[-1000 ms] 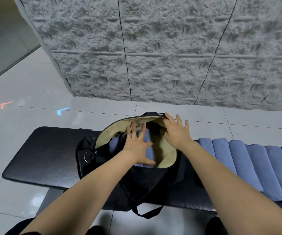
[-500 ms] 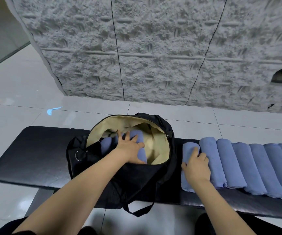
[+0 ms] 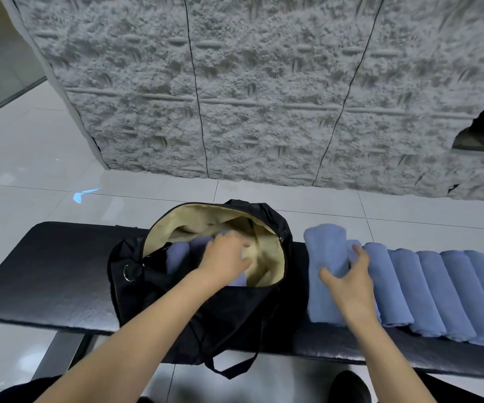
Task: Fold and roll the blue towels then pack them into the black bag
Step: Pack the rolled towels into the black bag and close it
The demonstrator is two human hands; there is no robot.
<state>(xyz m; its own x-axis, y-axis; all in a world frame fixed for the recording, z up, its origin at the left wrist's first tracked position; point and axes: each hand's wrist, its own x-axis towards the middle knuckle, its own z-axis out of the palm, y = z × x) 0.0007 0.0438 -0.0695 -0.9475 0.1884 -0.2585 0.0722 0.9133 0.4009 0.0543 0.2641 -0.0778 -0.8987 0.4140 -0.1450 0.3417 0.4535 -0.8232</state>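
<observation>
While left hand [image 3: 225, 258] is pressing packed towels [image 3: 177, 255] down in the black bag [image 3: 194, 312], right hand [image 3: 348, 282], off the bag rim, is now closing on the rolled towel [image 3: 326, 257] just right of the bag, so another roll is going in.

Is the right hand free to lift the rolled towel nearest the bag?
Probably yes. The right hand already lies on that rolled towel, nothing covers it, and the black bag beside it stands open.

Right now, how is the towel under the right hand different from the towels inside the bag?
The towel under the right hand lies on the black bench, in full view; the towels in the bag sit half hidden in the black bag. The right hand grips the first; the left hand presses on the others. All are blue and rolled.
</observation>
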